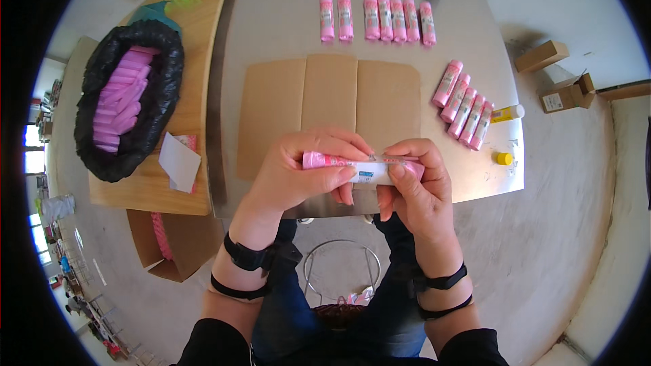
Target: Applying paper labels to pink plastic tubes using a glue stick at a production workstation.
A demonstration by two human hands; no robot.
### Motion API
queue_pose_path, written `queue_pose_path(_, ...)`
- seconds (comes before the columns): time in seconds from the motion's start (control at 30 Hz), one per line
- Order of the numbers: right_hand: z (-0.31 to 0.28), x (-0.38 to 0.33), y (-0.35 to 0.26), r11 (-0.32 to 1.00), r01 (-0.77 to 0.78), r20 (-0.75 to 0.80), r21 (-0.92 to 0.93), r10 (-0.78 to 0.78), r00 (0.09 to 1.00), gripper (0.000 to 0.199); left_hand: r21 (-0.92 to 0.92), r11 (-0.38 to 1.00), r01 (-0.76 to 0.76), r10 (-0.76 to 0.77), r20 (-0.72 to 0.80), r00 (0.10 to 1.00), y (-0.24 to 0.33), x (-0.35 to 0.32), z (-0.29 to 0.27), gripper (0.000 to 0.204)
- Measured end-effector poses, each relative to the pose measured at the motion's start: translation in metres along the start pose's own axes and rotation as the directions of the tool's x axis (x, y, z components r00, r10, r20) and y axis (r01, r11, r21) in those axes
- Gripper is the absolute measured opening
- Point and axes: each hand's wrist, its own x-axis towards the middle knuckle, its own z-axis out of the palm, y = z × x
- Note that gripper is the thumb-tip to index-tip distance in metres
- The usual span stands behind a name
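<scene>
Both my hands hold a pink roll [316, 160] level above the near edge of the cardboard. It looks like a roll of thin plastic bags. A paper label [366, 175], white on the side toward me, lies along its middle. My left hand [293, 175] closes around the left end, its thumb pressing the label. My right hand [424, 191] grips the other end, with its thumb on the label's right part. Beneath them lies a creased flat cardboard sheet [330, 95].
Several labelled pink rolls stand in a row [385, 19] at the back; more [464, 105] lie slanted at right. Beside these are a yellow glue stick [507, 114] and yellow cap [504, 158]. At left, a black-lined container [173, 61] holds pink rolls, near white paper [179, 164].
</scene>
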Motion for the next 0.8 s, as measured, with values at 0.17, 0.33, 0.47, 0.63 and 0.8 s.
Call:
queue_pose_path(0.17, 0.027, -0.044, -0.027, 0.997, 0.058, 0.078, 0.043, -0.061, 0.995, 0.013, 0.03, 0.999, -0.014, 0.012, 0.074, 0.997, 0.045, -0.039, 0.032, 0.016)
queue_pose_path(0.33, 0.057, -0.092, -0.063, 0.992, 0.098, 0.172, 0.075, -0.11, 0.979, 0.014, 0.04, 0.998, -0.043, 0.036, 0.152, 0.988, 0.078, -0.081, 0.058, 0.016)
queue_pose_path(0.47, 0.077, -0.13, -0.085, 0.985, 0.166, 0.259, 0.04, -0.171, 0.95, 0.015, 0.0, 0.999, -0.048, 0.046, 0.221, 0.974, 0.101, -0.113, 0.08, 0.015)
queue_pose_path(0.63, 0.102, -0.18, -0.107, 0.968, 0.25, 0.301, 0.031, -0.247, 0.921, 0.016, -0.03, 0.996, -0.081, 0.086, 0.283, 0.955, 0.12, -0.149, 0.115, 0.023)
queue_pose_path(0.8, 0.132, -0.222, -0.103, 0.926, 0.377, 0.233, -0.028, -0.36, 0.903, 0.021, -0.021, 0.964, -0.265, 0.265, -0.007, 0.964, 0.115, -0.177, 0.152, 0.041)
